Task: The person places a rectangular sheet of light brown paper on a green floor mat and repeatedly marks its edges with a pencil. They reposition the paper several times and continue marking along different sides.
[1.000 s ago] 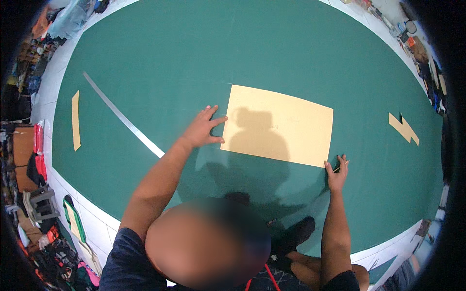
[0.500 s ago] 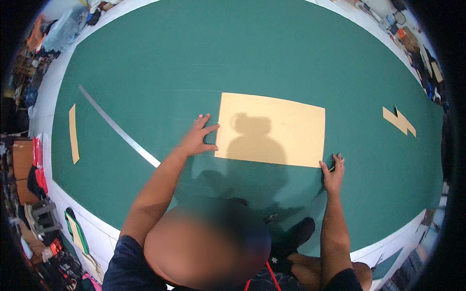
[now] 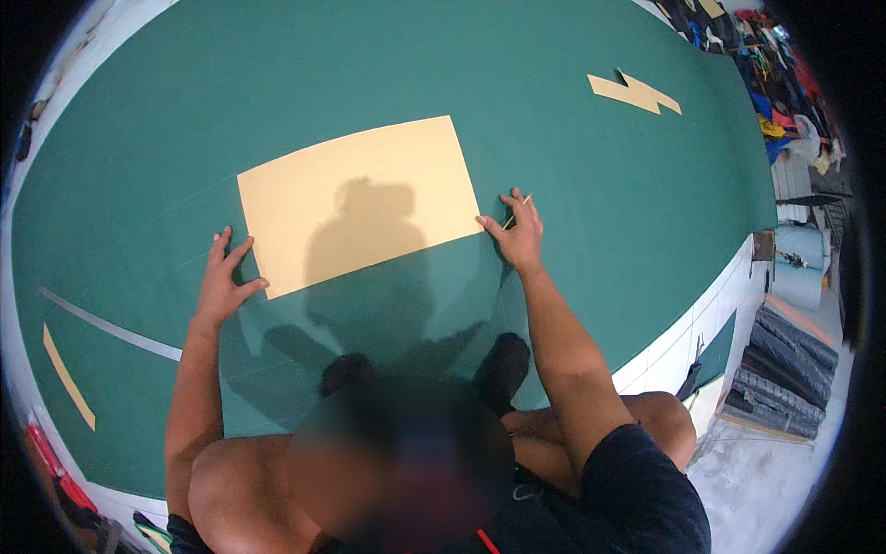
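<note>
ok so rn both hands are well apart, one at each end of a big cream card (image 3: pixel 355 217) lying flat on a green mat (image 3: pixel 600 268). The card sits btwn the hands and stretches out past them, w/ its near edge running from one thumb to the other.

L hand (image 3: pixel 222 284): fingers spread, nothing gripped afaict, thumb at the near corner and a fingertip at the side edge. R hand (image 3: pixel 523 238): thumb at the other near corner, thin stick (image 3: pixel 508 223) tucked btwn the fingers. Can't tell how hard either is pressing, tbh.

Person's shadow falls on the card btwn the hands. Outside the L hand there's a silver strip (image 3: pixel 111 326), its near end right by the L forearm in this view, plus a narrow cream strip (image 3: pixel 67 377) farther out. Beyond the R hand, farther from the body, there's a zigzag cream piece (image 3: pixel 637 92) on the mat too. Dark-covered foot (image 3: pixel 503 369) is on the body side of the R hand, white floor (image 3: pixel 660 365) past the R forearm.
</note>
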### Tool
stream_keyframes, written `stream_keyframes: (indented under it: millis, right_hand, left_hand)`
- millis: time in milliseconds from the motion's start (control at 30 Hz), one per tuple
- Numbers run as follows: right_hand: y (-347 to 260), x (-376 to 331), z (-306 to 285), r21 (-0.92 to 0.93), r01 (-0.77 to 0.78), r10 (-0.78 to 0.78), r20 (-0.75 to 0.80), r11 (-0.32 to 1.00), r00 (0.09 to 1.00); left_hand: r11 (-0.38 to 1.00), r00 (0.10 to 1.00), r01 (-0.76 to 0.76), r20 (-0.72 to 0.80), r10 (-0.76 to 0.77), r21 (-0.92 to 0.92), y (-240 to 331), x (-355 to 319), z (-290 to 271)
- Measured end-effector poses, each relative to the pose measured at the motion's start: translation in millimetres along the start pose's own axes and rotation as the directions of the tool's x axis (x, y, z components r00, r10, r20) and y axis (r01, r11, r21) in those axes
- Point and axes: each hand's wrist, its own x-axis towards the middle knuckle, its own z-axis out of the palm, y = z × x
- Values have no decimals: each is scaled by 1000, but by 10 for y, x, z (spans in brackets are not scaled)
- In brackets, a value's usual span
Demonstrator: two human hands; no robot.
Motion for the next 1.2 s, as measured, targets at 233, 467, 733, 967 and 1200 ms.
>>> stream_keyframes:
  millis: [233, 467, 733, 967, 1200]
  right_hand:
    - [66, -14, 26, 58, 46, -43, -48, 997, 998]
    - [-37, 12, -17, 21, 47, -46, -33, 999, 998]
    - [105, 6, -2, 18, 88, -88, -24, 996, 996]
    - [147, 30, 21, 35, 112, -111, -36, 993, 993]
    - [64, 16, -8, 32, 124, -123, -28, 992, 992]
  left_hand:
    - [999, 1000, -18, 2, 18, 32, -20, 4, -10]
    - [999, 1000, 3, 17, -4, 41, 27, -27, -32]
    - [997, 999, -28, -14, 29, 79, 33, 20, -19]
    - [995, 999, -48, 0, 48, 86, 5, -3, -37]
    - [990, 999, -49, 16, 47, 130, 45, 1, -103]
